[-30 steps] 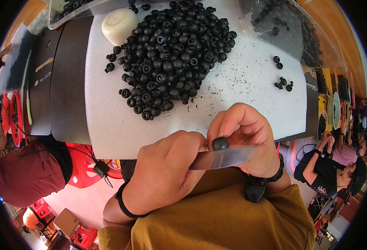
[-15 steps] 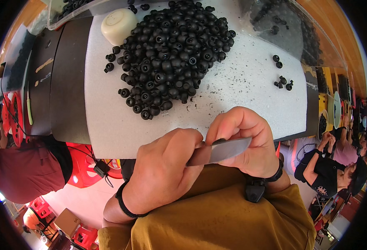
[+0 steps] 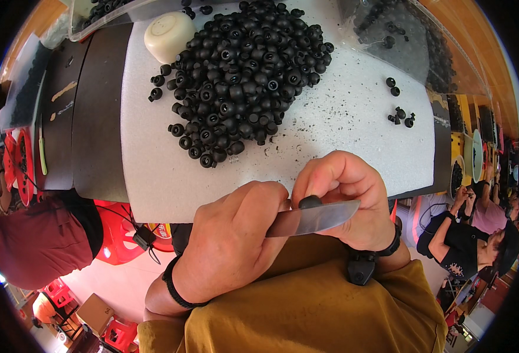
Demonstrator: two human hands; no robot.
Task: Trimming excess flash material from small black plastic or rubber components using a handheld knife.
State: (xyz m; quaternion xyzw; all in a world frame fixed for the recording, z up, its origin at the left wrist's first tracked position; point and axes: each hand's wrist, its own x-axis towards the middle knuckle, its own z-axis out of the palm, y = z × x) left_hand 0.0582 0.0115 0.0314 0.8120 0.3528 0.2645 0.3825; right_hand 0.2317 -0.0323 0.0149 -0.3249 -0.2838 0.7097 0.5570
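Note:
My left hand [image 3: 236,238] is closed round the handle end of a knife, whose short steel blade [image 3: 321,219] points to the right. Behind the blade, my right hand [image 3: 353,194] pinches a small round black rubber part [image 3: 310,202] between thumb and fingers. The blade's upper edge lies against or just in front of that part; contact cannot be made out. The knife handle is hidden in my left fist. Beyond my hands, a large heap of similar black rubber parts [image 3: 241,76] covers the middle of a white foam sheet [image 3: 153,176].
A cream-coloured cup-like object [image 3: 168,36] touches the heap's left side. Several loose black parts [image 3: 400,116] lie at the right, near a clear plastic bag [image 3: 389,41]. A clear bin [image 3: 136,10] stands at the far left. Co-workers sit either side, one in black [image 3: 456,244] at right.
The black part between my right fingers has come into fuller view above the blade. The knife has shifted slightly right and down; my hands otherwise stay in place.

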